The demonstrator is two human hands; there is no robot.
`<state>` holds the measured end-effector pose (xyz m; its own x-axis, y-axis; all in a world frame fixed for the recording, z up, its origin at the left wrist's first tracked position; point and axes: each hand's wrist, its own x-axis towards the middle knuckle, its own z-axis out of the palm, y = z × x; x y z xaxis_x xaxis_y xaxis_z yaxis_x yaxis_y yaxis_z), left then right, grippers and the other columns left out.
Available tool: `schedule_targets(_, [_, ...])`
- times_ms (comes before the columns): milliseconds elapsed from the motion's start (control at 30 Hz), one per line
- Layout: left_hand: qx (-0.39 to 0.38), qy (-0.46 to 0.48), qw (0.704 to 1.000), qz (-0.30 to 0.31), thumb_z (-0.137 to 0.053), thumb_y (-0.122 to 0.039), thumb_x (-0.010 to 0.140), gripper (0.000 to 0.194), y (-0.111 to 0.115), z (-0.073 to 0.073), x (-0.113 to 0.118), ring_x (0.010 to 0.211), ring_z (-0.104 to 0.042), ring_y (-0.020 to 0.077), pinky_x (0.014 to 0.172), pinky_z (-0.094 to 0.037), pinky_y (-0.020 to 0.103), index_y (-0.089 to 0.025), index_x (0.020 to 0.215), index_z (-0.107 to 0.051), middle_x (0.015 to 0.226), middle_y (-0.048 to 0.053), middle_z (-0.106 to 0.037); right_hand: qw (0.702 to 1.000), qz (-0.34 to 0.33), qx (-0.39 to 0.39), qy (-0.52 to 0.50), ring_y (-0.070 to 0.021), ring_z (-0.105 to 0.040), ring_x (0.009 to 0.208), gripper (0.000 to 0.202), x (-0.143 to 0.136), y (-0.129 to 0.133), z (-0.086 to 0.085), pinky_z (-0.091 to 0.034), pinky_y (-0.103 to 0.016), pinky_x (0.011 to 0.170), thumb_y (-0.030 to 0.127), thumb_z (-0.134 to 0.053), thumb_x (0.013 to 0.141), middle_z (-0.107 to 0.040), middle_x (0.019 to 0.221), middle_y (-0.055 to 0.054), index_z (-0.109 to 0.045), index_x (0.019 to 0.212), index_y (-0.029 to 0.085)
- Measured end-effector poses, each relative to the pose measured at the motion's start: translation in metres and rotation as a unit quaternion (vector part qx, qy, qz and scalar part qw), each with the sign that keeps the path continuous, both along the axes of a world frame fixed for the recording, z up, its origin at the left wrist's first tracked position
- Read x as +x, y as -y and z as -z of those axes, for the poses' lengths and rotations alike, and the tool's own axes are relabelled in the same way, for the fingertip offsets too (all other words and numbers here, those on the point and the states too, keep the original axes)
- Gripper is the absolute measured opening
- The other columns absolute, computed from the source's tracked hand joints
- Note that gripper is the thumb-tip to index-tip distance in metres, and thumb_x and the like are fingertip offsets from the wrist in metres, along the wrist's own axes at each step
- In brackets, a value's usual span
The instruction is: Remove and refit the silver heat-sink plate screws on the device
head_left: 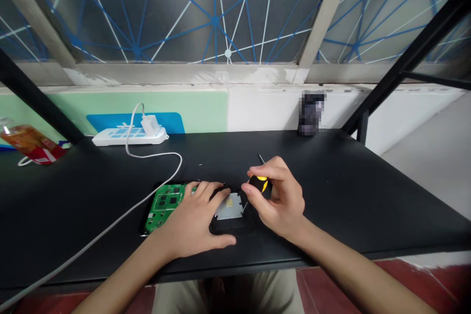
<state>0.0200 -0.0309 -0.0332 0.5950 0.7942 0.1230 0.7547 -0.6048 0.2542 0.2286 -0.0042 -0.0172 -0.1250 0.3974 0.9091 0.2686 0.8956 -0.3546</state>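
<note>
My right hand (281,196) grips a short black-and-yellow screwdriver (258,184) by its handle. The thin shaft slants down to the right edge of a silver metal plate (228,208), in a black housing (230,227). Whether the tip sits in a screw is too small to tell. My left hand (195,221) lies spread over the device, fingertips at the plate's upper left side and thumb by the housing's front. Partly under that hand is a green circuit board (167,203) in a dark frame. Beyond my right hand a thin metal shaft (261,158) shows; its other end is hidden.
A white cable (138,204) crosses the black table (349,196) from a charger plug (150,125) on a power strip (128,136). A bottle (31,142) leans at far left. A blurred dark object (310,114) stands against the wall. Tiny bits lie behind the device.
</note>
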Motion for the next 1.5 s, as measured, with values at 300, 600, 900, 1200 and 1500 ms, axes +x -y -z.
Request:
schedule_targets(300, [-0.009, -0.003, 1.000, -0.003, -0.078, -0.060, 0.075, 0.079, 0.000, -0.001, 0.001, 0.127, -0.049, 0.0373, 0.107, -0.031, 0.057, -0.020, 0.137, -0.051, 0.137, 0.014, -0.055, 1.000, 0.028, -0.008, -0.001, -0.0145, -0.057, 0.076, 0.043, -0.004, 0.002, 0.002, -0.047, -0.031, 0.064, 0.004, -0.075, 0.080, -0.064, 0.089, -0.003, -0.061, 0.118, 0.020])
schedule_targets(600, [0.001, -0.006, 1.000, 0.000, -0.076, -0.062, 0.076, 0.081, 0.000, 0.000, -0.001, 0.128, -0.048, 0.0377, 0.108, -0.030, 0.058, -0.020, 0.140, -0.049, 0.139, 0.014, -0.054, 1.000, 0.016, 0.002, -0.006, -0.0166, -0.060, 0.080, 0.042, -0.002, -0.003, 0.006, -0.052, -0.034, 0.067, 0.009, -0.068, 0.086, -0.064, 0.093, -0.003, -0.057, 0.124, 0.024])
schedule_targets(900, [0.004, 0.005, 1.000, 0.004, -0.075, -0.066, 0.076, 0.082, 0.000, -0.002, -0.001, 0.127, -0.048, 0.0384, 0.105, -0.033, 0.056, -0.021, 0.140, -0.049, 0.140, 0.015, -0.054, 1.000, -0.009, 0.022, 0.001, -0.0183, -0.060, 0.083, 0.052, 0.000, -0.010, 0.010, -0.055, -0.035, 0.068, 0.010, -0.066, 0.086, -0.063, 0.097, -0.005, -0.054, 0.133, 0.027])
schedule_targets(1200, [0.008, 0.008, 1.000, 0.006, -0.072, -0.070, 0.078, 0.087, -0.001, 0.000, -0.002, 0.131, -0.047, 0.0379, 0.108, -0.031, 0.056, -0.020, 0.144, -0.046, 0.142, 0.015, -0.053, 1.000, -0.004, 0.016, -0.006, -0.0179, -0.059, 0.085, 0.052, 0.001, -0.013, 0.013, -0.052, -0.036, 0.071, 0.007, -0.065, 0.085, -0.066, 0.100, -0.005, -0.055, 0.132, 0.026])
schedule_targets(1500, [0.007, -0.011, 1.000, 0.010, -0.068, -0.073, 0.080, 0.090, -0.001, -0.001, -0.007, 0.134, -0.046, 0.0391, 0.113, -0.025, 0.060, -0.018, 0.147, -0.044, 0.145, 0.017, -0.052, 1.000, 0.009, 0.025, 0.003, -0.0183, -0.062, 0.084, 0.048, 0.001, -0.014, 0.009, -0.055, -0.036, 0.069, 0.011, -0.065, 0.086, -0.068, 0.101, -0.005, -0.055, 0.129, 0.029])
